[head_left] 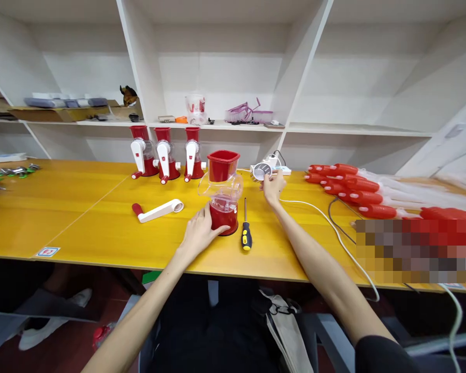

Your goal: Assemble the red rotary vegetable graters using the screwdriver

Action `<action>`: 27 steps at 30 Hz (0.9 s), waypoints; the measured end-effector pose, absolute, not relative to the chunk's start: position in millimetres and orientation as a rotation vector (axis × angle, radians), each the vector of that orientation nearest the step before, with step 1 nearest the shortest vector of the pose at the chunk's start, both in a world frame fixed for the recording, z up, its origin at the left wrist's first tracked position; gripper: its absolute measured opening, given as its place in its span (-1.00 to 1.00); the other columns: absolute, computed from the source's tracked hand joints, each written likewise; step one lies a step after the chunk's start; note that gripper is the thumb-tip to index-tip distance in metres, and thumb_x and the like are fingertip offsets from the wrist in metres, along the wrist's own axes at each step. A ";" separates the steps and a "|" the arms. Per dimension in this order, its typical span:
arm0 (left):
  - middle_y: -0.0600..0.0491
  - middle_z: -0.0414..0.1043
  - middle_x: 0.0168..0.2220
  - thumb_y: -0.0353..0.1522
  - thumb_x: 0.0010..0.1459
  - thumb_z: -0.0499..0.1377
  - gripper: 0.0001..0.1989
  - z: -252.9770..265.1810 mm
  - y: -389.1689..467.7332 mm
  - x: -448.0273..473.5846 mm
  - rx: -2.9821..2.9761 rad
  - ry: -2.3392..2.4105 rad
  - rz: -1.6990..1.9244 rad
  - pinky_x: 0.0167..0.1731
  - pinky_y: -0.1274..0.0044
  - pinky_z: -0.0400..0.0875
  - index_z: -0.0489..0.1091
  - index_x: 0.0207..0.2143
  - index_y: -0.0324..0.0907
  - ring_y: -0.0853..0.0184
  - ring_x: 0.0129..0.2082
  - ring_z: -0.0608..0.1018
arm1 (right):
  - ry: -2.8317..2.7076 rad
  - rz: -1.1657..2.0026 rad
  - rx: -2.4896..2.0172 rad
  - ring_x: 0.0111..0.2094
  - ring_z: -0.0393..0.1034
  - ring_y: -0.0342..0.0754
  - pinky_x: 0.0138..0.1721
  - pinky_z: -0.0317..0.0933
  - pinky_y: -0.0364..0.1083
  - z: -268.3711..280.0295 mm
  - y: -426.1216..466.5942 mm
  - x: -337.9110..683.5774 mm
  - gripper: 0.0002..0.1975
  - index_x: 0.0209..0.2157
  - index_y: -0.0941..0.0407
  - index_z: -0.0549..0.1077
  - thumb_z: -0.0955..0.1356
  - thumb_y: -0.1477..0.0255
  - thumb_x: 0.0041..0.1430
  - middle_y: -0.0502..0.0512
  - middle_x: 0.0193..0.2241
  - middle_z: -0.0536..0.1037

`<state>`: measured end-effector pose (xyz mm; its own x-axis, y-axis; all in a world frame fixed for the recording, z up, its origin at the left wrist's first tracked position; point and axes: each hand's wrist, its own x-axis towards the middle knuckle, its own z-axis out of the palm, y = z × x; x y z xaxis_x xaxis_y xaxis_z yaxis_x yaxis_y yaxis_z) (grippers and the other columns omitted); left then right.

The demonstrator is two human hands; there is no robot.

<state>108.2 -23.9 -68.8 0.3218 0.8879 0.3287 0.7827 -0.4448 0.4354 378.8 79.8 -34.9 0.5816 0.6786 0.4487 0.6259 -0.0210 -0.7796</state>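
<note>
A red and clear rotary grater [224, 168] stands upright on the yellow table. My left hand [202, 226] is closed round the left side of its red base, thumb across the front. Farther back and to the right, my right hand [274, 187] grips a silver grater drum [261, 171], its round end facing me and apart from the grater body. Between my hands lies a screwdriver [246, 235] with a black and yellow handle. A white crank handle [159, 210] with a red knob lies left of the grater.
Three rotary graters with cranks fitted, such as the middle one [163, 153], stand at the back left. A power strip [281, 170] and white cable [326, 215] lie to the right, near a pile of red-handled items [349, 189]. White shelves [225, 123] rise behind.
</note>
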 end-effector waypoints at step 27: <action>-0.04 0.47 -0.04 0.00 0.15 0.26 -0.49 -9.7 -27.2 67.6 1.309 0.755 2.164 -0.27 0.52 0.59 0.34 -0.02 -0.13 0.31 -0.19 0.59 | -1.356 -0.171 -0.894 -0.45 0.44 -0.24 -0.34 0.39 -0.18 -29.9 -100.4 289.3 -0.84 -0.15 0.12 0.45 0.26 0.44 0.32 -0.04 -0.47 0.48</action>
<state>67.6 -27.2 -9.7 -0.4149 0.6607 0.6256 -0.1281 -0.7231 0.6787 289.3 -100.4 -29.9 0.2560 0.3782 0.8896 0.5877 0.6698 -0.4539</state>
